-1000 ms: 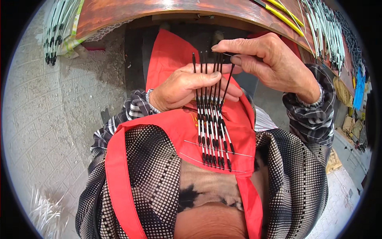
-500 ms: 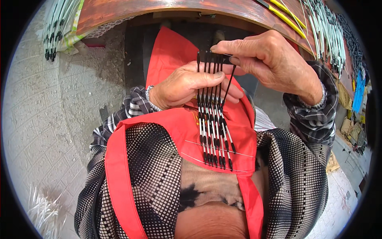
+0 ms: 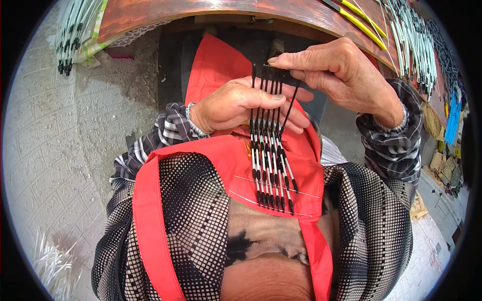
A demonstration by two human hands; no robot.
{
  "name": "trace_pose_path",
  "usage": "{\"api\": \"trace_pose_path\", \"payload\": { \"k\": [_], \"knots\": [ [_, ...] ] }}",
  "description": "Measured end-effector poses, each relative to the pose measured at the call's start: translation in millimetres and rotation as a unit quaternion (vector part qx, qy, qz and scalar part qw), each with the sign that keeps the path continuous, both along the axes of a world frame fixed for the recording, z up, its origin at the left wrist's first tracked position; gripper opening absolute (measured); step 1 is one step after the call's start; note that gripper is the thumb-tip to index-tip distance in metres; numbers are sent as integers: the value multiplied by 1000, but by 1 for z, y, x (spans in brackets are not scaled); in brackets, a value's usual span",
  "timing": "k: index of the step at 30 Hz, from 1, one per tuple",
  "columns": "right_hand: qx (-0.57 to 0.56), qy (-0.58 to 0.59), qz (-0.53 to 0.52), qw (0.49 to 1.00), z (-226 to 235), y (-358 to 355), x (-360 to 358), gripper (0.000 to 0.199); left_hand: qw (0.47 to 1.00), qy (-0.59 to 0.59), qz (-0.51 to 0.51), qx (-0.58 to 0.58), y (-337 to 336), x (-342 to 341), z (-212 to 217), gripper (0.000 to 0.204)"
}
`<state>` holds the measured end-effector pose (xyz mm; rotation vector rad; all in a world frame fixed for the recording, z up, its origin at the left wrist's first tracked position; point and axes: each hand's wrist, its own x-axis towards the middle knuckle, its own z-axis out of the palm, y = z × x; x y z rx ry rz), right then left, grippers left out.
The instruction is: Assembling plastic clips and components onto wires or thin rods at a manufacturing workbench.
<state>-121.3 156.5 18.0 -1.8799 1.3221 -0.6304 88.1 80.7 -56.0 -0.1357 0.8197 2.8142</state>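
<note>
A row of several slim black-and-white rods [image 3: 260,159] with dark bulges along them hangs side by side in front of my chest. My left hand [image 3: 228,103] is closed on their black upper parts, thumb across the front and fingers behind. The rightmost rod [image 3: 289,111] slants away from the others. Fine pale wires [image 3: 243,199] cross the rods' lower ends and stick out at both sides. My right hand [image 3: 346,75] is pinched, thumb near index finger, beside the rods' top ends; what it holds is too small to make out.
A red apron [image 3: 173,241] lies behind the rods. Ahead curves a brown wooden table edge [image 3: 216,7], with yellow-handled pliers [image 3: 361,27] and a heap of pale rods [image 3: 411,42] at right. More pale rods [image 3: 73,35] hang over the far left.
Both hands stay in nearly the same pose. The right hand has shifted very slightly to the right, and the tops of the rods have moved a little rightward and down.
</note>
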Motion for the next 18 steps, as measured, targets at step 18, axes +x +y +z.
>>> {"api": "trace_pose_path", "payload": {
  "k": [18],
  "knots": [
    [-25,2,-51,998,0,4,5,36,1000,-25,8,16,0,-2,-1,53]
  ]
}}
